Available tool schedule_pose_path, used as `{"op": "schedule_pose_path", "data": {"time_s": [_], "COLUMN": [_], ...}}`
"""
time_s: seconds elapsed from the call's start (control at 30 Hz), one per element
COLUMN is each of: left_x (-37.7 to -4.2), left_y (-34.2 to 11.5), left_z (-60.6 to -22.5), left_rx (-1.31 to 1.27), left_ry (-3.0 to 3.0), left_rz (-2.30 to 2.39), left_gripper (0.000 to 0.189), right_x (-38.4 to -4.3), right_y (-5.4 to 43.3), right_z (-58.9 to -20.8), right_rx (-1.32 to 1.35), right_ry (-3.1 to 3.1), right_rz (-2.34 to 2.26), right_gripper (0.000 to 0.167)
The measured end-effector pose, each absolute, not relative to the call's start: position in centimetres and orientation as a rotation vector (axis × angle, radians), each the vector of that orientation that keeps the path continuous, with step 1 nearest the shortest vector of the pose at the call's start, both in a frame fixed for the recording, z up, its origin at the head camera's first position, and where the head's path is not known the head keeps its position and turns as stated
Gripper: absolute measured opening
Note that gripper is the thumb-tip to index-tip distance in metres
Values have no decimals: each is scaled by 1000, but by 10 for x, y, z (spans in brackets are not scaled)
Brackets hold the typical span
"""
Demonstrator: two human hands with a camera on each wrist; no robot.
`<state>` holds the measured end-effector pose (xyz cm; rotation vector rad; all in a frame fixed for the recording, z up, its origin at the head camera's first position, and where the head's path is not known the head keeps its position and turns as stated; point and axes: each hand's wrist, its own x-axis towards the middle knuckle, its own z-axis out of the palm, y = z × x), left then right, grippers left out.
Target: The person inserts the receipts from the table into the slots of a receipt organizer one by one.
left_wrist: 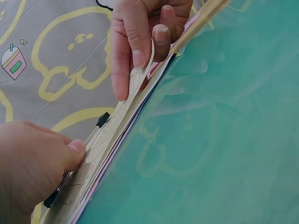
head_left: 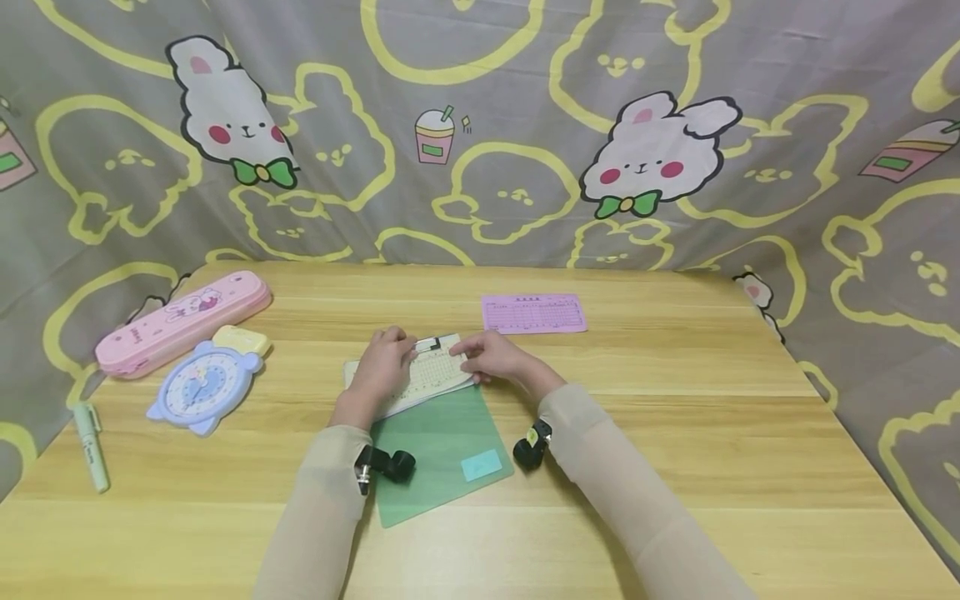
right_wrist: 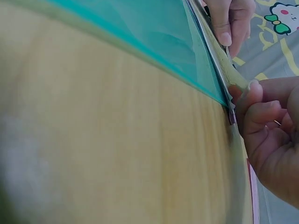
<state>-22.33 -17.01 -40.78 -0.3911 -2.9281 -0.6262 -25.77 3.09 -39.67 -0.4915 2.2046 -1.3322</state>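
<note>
A stack of cream printed sheets (head_left: 433, 375) lies across the far end of a translucent green clipboard (head_left: 438, 454), under a clip with black ends (head_left: 437, 343). My left hand (head_left: 382, 365) pinches the clip at the top of the stack, its thumb showing in the left wrist view. At the stack's right end, my right hand (head_left: 497, 357) holds the top sheet (left_wrist: 140, 77) between thumb and fingers. That sheet curls up from those beneath it in the left wrist view. The green board (right_wrist: 140, 35) is tilted in the right wrist view, its surface partly reflective.
Beyond the right hand lies a purple printed slip (head_left: 534, 314). To the left are a pink pencil case (head_left: 183, 323), a blue bear-shaped clock (head_left: 206, 387), a yellow block (head_left: 243, 340) and a green marker (head_left: 92, 448). A patterned curtain (head_left: 510, 183) closes off the table's back.
</note>
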Motion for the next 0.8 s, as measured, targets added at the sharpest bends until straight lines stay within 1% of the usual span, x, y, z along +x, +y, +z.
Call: {"op": "schedule_pose_path", "data": {"time_s": [0.5, 0.8], "left_x": [-223, -223], "left_y": [-169, -171], "left_z": [-409, -409], "left_rx": [-398, -351], "left_ry": [-2901, -2917], "left_rz": [-649, -721], "left_gripper": [30, 33], "right_x": [-259, -260], "right_y": [29, 38], "right_z": [-397, -395], "right_rx": [-483, -514], "right_ry": [2221, 2204], "right_rz": [-1336, -1383], "right_gripper": [32, 33]}}
